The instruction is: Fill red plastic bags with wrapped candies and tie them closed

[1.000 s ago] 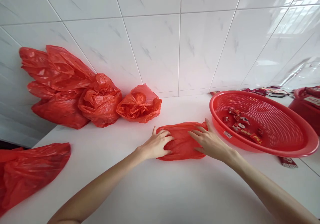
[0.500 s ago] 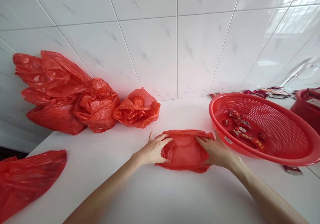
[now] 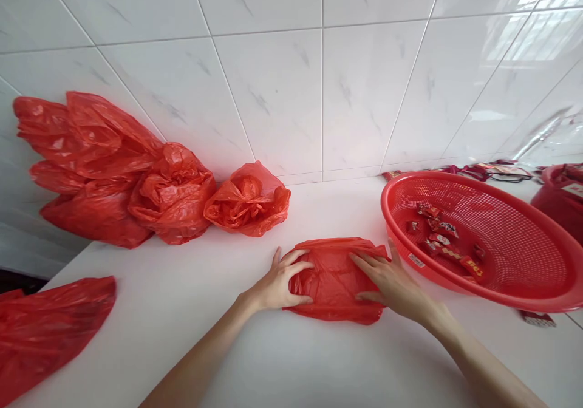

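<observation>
A thin red plastic bag [image 3: 334, 277] lies on the white tabletop in front of me, its mouth facing up and its rim spread wide. My left hand [image 3: 277, 280] rests at the bag's left side, fingers apart and reaching over the rim. On the opposite side, my right hand [image 3: 387, 277] lies over the right rim with its fingers stretched inward. Both hands touch the plastic without closing on it. Just right of my right hand stands a red perforated plastic basket [image 3: 523, 238], with several small wrapped candies [image 3: 439, 238] at its bottom.
Several bunched red plastic bags [image 3: 173, 192] line the wall at the back left. Another red bag [image 3: 54, 329] lies at the left table edge. Behind the basket are dark red packets [image 3: 483, 171] and a red container [image 3: 560, 198]. A white tiled wall [image 3: 273, 92] borders the table.
My right hand has shifted slightly inward, its thumb now over the bag's middle. The bag's rim has spread and flattened a little toward me. The view has moved slightly.
</observation>
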`<state>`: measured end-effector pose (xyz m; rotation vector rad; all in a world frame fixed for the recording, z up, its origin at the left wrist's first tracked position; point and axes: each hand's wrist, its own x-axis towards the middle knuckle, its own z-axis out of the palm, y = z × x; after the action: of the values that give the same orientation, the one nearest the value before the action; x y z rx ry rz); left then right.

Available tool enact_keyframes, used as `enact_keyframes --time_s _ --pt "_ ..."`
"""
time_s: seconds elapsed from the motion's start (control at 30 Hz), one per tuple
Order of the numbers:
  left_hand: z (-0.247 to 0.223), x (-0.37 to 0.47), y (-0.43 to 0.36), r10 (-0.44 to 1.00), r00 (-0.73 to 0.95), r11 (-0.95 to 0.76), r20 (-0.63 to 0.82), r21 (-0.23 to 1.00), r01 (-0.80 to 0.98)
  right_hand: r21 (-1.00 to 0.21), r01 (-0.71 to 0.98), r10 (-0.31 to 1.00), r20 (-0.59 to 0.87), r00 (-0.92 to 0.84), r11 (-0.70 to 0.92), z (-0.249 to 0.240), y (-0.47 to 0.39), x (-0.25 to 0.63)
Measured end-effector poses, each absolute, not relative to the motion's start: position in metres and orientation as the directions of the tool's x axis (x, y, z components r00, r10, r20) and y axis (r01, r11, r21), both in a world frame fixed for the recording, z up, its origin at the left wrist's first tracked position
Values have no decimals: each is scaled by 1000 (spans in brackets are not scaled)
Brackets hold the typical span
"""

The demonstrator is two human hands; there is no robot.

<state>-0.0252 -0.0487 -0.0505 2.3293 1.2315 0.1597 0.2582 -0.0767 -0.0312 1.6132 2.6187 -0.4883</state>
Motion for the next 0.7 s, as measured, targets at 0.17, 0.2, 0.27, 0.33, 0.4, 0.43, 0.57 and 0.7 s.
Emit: enact_keyframes --time_s 0.17,0.2,0.27,0.33,0.4,0.43,0.57,0.7 --pt "-58 -24 -49 834 550 -447 -45 530 721 -226 870 874 -118 -471 438 -43 -77 264" --pt "-59 -24 -50 840 542 -442 -35 536 720 -218 870 877 -97 -470 442 -45 -78 266" --pt "-61 -23 -50 846 533 -443 -18 531 722 -207 873 883 -70 -464 442 -48 -78 268" --pt "-61 -23 -50 845 535 -457 -6 512 728 -209 876 888 -66 -455 434 -47 -79 270" --pt "-62 -23 -49 843 538 -469 1 494 733 -214 883 894 -79 -442 417 -45 -80 270" --pt "-62 -24 -49 842 539 -472 6 491 732 -215 887 896 -89 -435 409 -44 -80 270" --pt "-70 -26 -47 840 536 -497 82 512 701 -198 898 901 -112 -419 393 -37 -81 268" --pt "-77 -29 -48 814 530 -569 237 502 651 -148 910 912 -85 -401 387 -34 -84 264"
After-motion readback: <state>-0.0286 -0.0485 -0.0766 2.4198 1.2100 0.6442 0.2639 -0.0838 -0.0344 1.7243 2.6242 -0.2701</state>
